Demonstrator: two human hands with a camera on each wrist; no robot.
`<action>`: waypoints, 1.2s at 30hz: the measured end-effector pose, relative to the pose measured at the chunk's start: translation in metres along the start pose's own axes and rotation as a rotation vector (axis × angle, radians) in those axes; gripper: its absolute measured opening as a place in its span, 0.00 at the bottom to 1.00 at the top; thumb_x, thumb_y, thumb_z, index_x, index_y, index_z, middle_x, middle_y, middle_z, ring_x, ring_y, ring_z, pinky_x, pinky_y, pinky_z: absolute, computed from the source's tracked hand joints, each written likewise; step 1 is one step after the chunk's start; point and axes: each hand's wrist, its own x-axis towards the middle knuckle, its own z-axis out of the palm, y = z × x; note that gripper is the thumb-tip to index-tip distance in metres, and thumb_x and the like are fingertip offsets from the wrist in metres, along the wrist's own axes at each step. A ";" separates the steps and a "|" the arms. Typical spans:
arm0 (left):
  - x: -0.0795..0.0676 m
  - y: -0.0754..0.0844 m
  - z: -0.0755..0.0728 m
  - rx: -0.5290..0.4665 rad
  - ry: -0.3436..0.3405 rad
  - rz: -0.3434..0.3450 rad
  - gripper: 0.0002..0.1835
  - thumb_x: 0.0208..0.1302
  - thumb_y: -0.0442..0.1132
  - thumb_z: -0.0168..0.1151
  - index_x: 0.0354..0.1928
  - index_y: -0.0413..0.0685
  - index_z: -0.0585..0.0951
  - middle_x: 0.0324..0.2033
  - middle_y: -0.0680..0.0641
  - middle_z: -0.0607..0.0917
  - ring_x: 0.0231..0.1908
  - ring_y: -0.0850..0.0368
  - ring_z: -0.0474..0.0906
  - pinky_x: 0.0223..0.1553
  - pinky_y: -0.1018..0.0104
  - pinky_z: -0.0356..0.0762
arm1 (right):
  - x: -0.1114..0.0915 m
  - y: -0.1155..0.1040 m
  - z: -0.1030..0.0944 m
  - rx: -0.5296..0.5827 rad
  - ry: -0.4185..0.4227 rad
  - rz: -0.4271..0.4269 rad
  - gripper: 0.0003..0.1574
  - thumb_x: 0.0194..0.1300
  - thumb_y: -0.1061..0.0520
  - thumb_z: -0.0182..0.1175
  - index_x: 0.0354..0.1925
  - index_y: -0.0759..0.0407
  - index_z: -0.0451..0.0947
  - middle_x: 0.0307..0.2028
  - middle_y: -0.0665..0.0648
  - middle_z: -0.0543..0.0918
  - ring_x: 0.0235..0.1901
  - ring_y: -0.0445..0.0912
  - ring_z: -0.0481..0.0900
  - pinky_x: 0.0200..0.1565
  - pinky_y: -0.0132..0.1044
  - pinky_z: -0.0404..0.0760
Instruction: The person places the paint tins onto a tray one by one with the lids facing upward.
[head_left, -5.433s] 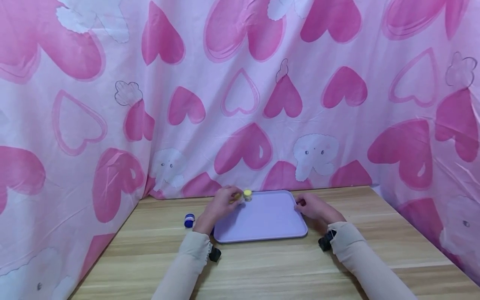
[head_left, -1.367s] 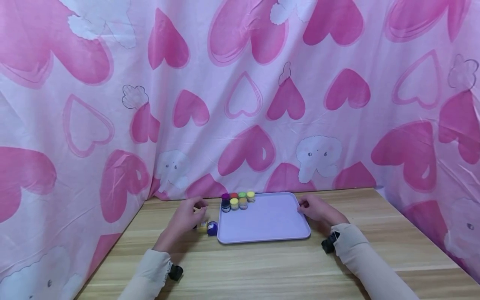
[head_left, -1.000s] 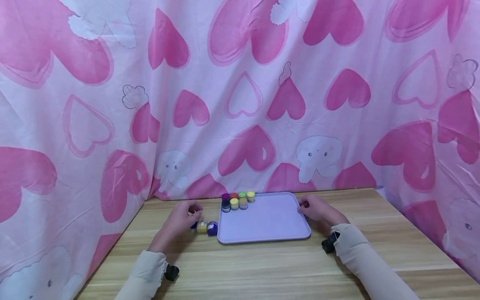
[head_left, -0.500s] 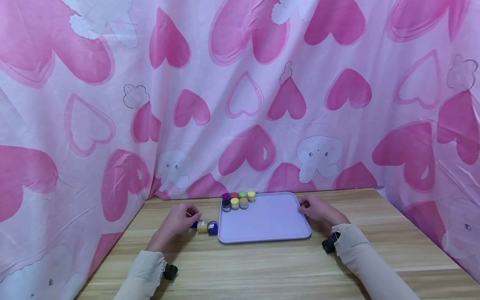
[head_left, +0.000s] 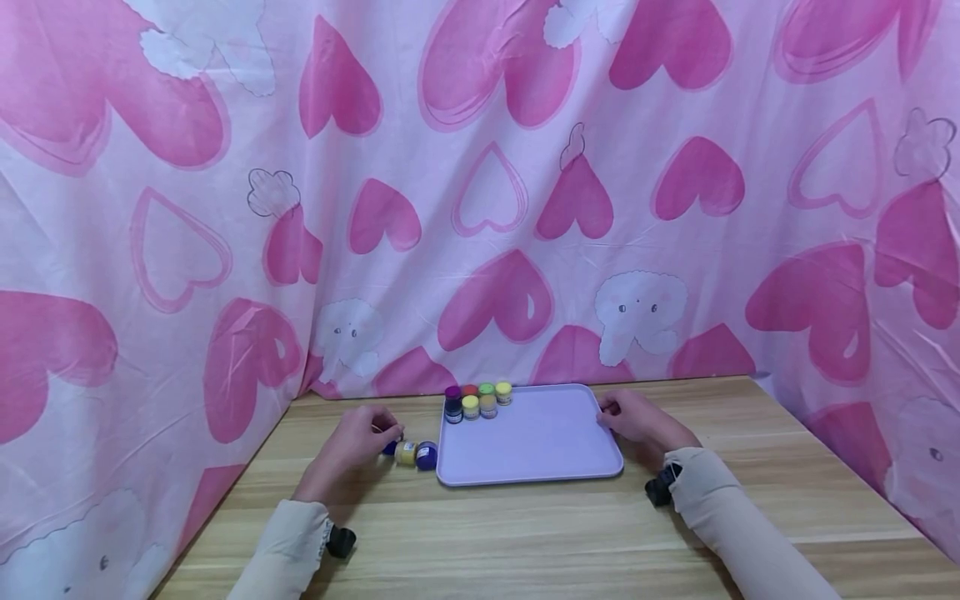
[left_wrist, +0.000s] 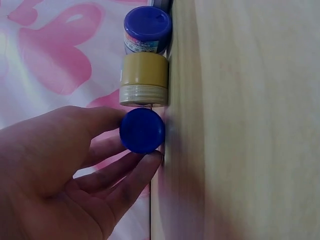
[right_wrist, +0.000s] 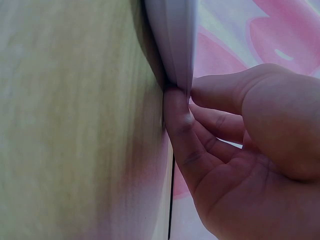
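My left hand is just left of the tray, thumb and fingers around a small jar with a dark blue lid; the round lid faces the camera in the left wrist view. Beside it a yellow jar lies on its side, then a jar with a violet-blue lid close to the tray. My right hand pinches the right rim of the lilac tray, with a finger under the edge in the right wrist view.
Several small paint jars stand in two rows in the tray's far left corner, among them a purple-lidded one, a green-lidded one and a tan one. A pink heart-print curtain borders the wooden table.
From the tray's far left corner, my left hand has moved left and nearer, down to the dark blue-lidded jar, and now holds it. The right hand has stayed at the tray's rim.
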 end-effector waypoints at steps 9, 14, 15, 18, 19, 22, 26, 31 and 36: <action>-0.001 0.003 -0.003 0.013 -0.048 -0.018 0.07 0.72 0.45 0.73 0.45 0.52 0.91 0.40 0.51 0.91 0.41 0.56 0.85 0.53 0.51 0.89 | -0.002 -0.001 0.000 0.007 -0.010 0.004 0.14 0.78 0.58 0.64 0.57 0.61 0.83 0.42 0.58 0.84 0.42 0.51 0.79 0.44 0.39 0.82; 0.000 0.002 -0.005 -0.004 -0.034 0.008 0.05 0.72 0.42 0.72 0.45 0.51 0.91 0.40 0.51 0.91 0.43 0.56 0.85 0.54 0.52 0.88 | -0.002 -0.001 0.000 0.005 -0.009 0.007 0.13 0.79 0.57 0.64 0.56 0.61 0.83 0.41 0.57 0.83 0.42 0.50 0.78 0.43 0.39 0.81; 0.001 0.002 -0.005 -0.012 -0.028 0.012 0.05 0.72 0.41 0.72 0.45 0.50 0.91 0.40 0.50 0.91 0.43 0.56 0.85 0.54 0.51 0.88 | -0.001 -0.001 0.000 0.002 -0.008 0.006 0.13 0.79 0.57 0.64 0.56 0.61 0.84 0.41 0.57 0.83 0.41 0.50 0.78 0.43 0.39 0.81; 0.002 0.001 -0.006 -0.038 -0.001 0.015 0.07 0.72 0.40 0.72 0.47 0.49 0.91 0.42 0.50 0.91 0.45 0.55 0.86 0.55 0.51 0.88 | -0.001 -0.001 0.000 -0.007 -0.006 0.005 0.12 0.79 0.57 0.64 0.56 0.60 0.84 0.40 0.57 0.82 0.41 0.50 0.78 0.43 0.39 0.80; 0.002 0.002 -0.006 -0.044 0.009 0.013 0.08 0.72 0.41 0.72 0.49 0.48 0.90 0.43 0.49 0.91 0.45 0.54 0.86 0.56 0.51 0.88 | -0.001 -0.002 0.000 -0.009 -0.005 0.005 0.13 0.79 0.57 0.64 0.56 0.60 0.84 0.40 0.57 0.82 0.41 0.50 0.78 0.43 0.39 0.80; 0.004 0.001 -0.006 -0.057 0.043 0.030 0.14 0.72 0.42 0.72 0.55 0.45 0.88 0.46 0.47 0.91 0.49 0.51 0.88 0.58 0.49 0.88 | -0.001 -0.002 0.001 -0.013 -0.004 0.011 0.13 0.78 0.57 0.65 0.56 0.61 0.84 0.40 0.57 0.82 0.42 0.50 0.78 0.44 0.38 0.81; 0.005 0.003 -0.007 -0.095 0.069 0.048 0.16 0.73 0.42 0.71 0.59 0.46 0.85 0.52 0.45 0.90 0.57 0.44 0.87 0.61 0.46 0.87 | -0.001 -0.002 0.001 -0.008 -0.006 0.016 0.14 0.78 0.57 0.65 0.57 0.61 0.83 0.41 0.58 0.82 0.42 0.50 0.78 0.44 0.38 0.81; 0.005 0.005 -0.007 -0.126 0.087 0.044 0.17 0.73 0.41 0.70 0.60 0.47 0.84 0.54 0.44 0.89 0.60 0.42 0.86 0.63 0.44 0.86 | -0.001 -0.001 0.001 0.019 -0.009 0.032 0.13 0.78 0.57 0.64 0.56 0.60 0.83 0.40 0.58 0.82 0.42 0.51 0.78 0.43 0.38 0.80; 0.006 0.006 -0.005 -0.118 0.108 0.060 0.16 0.72 0.42 0.72 0.58 0.47 0.85 0.52 0.45 0.89 0.58 0.43 0.87 0.62 0.45 0.87 | 0.000 -0.001 0.001 0.024 -0.011 0.037 0.12 0.78 0.57 0.65 0.56 0.59 0.83 0.40 0.58 0.82 0.42 0.51 0.78 0.43 0.38 0.80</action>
